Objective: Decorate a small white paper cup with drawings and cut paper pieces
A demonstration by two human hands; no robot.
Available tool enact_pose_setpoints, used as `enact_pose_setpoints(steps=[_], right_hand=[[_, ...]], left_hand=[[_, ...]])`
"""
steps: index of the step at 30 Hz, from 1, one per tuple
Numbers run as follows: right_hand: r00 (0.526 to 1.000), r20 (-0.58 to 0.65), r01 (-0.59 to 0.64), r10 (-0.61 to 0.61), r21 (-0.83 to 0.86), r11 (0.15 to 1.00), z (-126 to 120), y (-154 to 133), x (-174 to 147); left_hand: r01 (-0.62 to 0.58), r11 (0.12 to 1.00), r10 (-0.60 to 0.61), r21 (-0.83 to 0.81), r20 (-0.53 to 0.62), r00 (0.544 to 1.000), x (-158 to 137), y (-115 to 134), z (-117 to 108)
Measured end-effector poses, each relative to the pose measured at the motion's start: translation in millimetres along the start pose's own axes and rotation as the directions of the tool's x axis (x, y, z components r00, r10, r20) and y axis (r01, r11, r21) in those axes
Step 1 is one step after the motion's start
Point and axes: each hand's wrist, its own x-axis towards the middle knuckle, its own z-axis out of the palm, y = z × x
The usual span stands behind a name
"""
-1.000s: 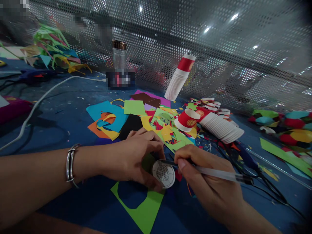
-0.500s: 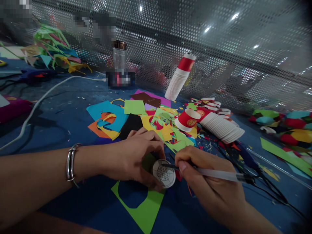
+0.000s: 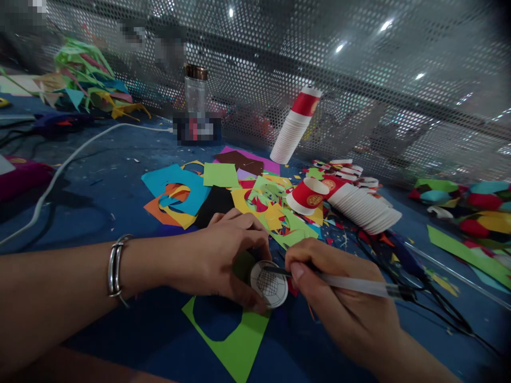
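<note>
My left hand [image 3: 231,260] curls its fingers and thumb around what looks like a paper cup [image 3: 271,291], its round white base facing me. Black lines and a fine grid are drawn on that base, and the cup's side is mostly hidden and greenish. My right hand [image 3: 343,298] grips a pen [image 3: 351,284] with a translucent barrel, its dark tip touching or just over the upper part of the base. Below my left hand lies a green paper sheet [image 3: 239,340] with a large rounded cut-out.
Colored paper scraps [image 3: 271,207] spread beyond my hands. A red-and-white cup [image 3: 307,196] lies beside a fallen cup stack [image 3: 363,210]; another stack [image 3: 293,130] leans upright. A glass bottle [image 3: 195,96] stands before the perforated metal panel [image 3: 247,69]. A white cable [image 3: 72,159] crosses left.
The pen tip has shifted slightly leftward and up on the cup's base, with my right hand moving a little. My left hand keeps its hold.
</note>
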Motion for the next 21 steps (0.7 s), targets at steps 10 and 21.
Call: enact_pose_setpoints(steps=[10, 21], right_hand=[[1.0, -0.028, 0.0, -0.001, -0.007, 1.0, -0.8, -0.5, -1.0], [0.999, -0.049, -0.014, 0.012, -0.026, 1.0, -2.1, -0.6, -0.3]], left_hand=[[0.009, 1.0, -0.009, -0.009, -0.007, 1.0, -0.8, 0.3, -0.2], [0.002, 1.0, -0.002, -0.004, -0.035, 0.999, -0.5, 0.4, 1.5]])
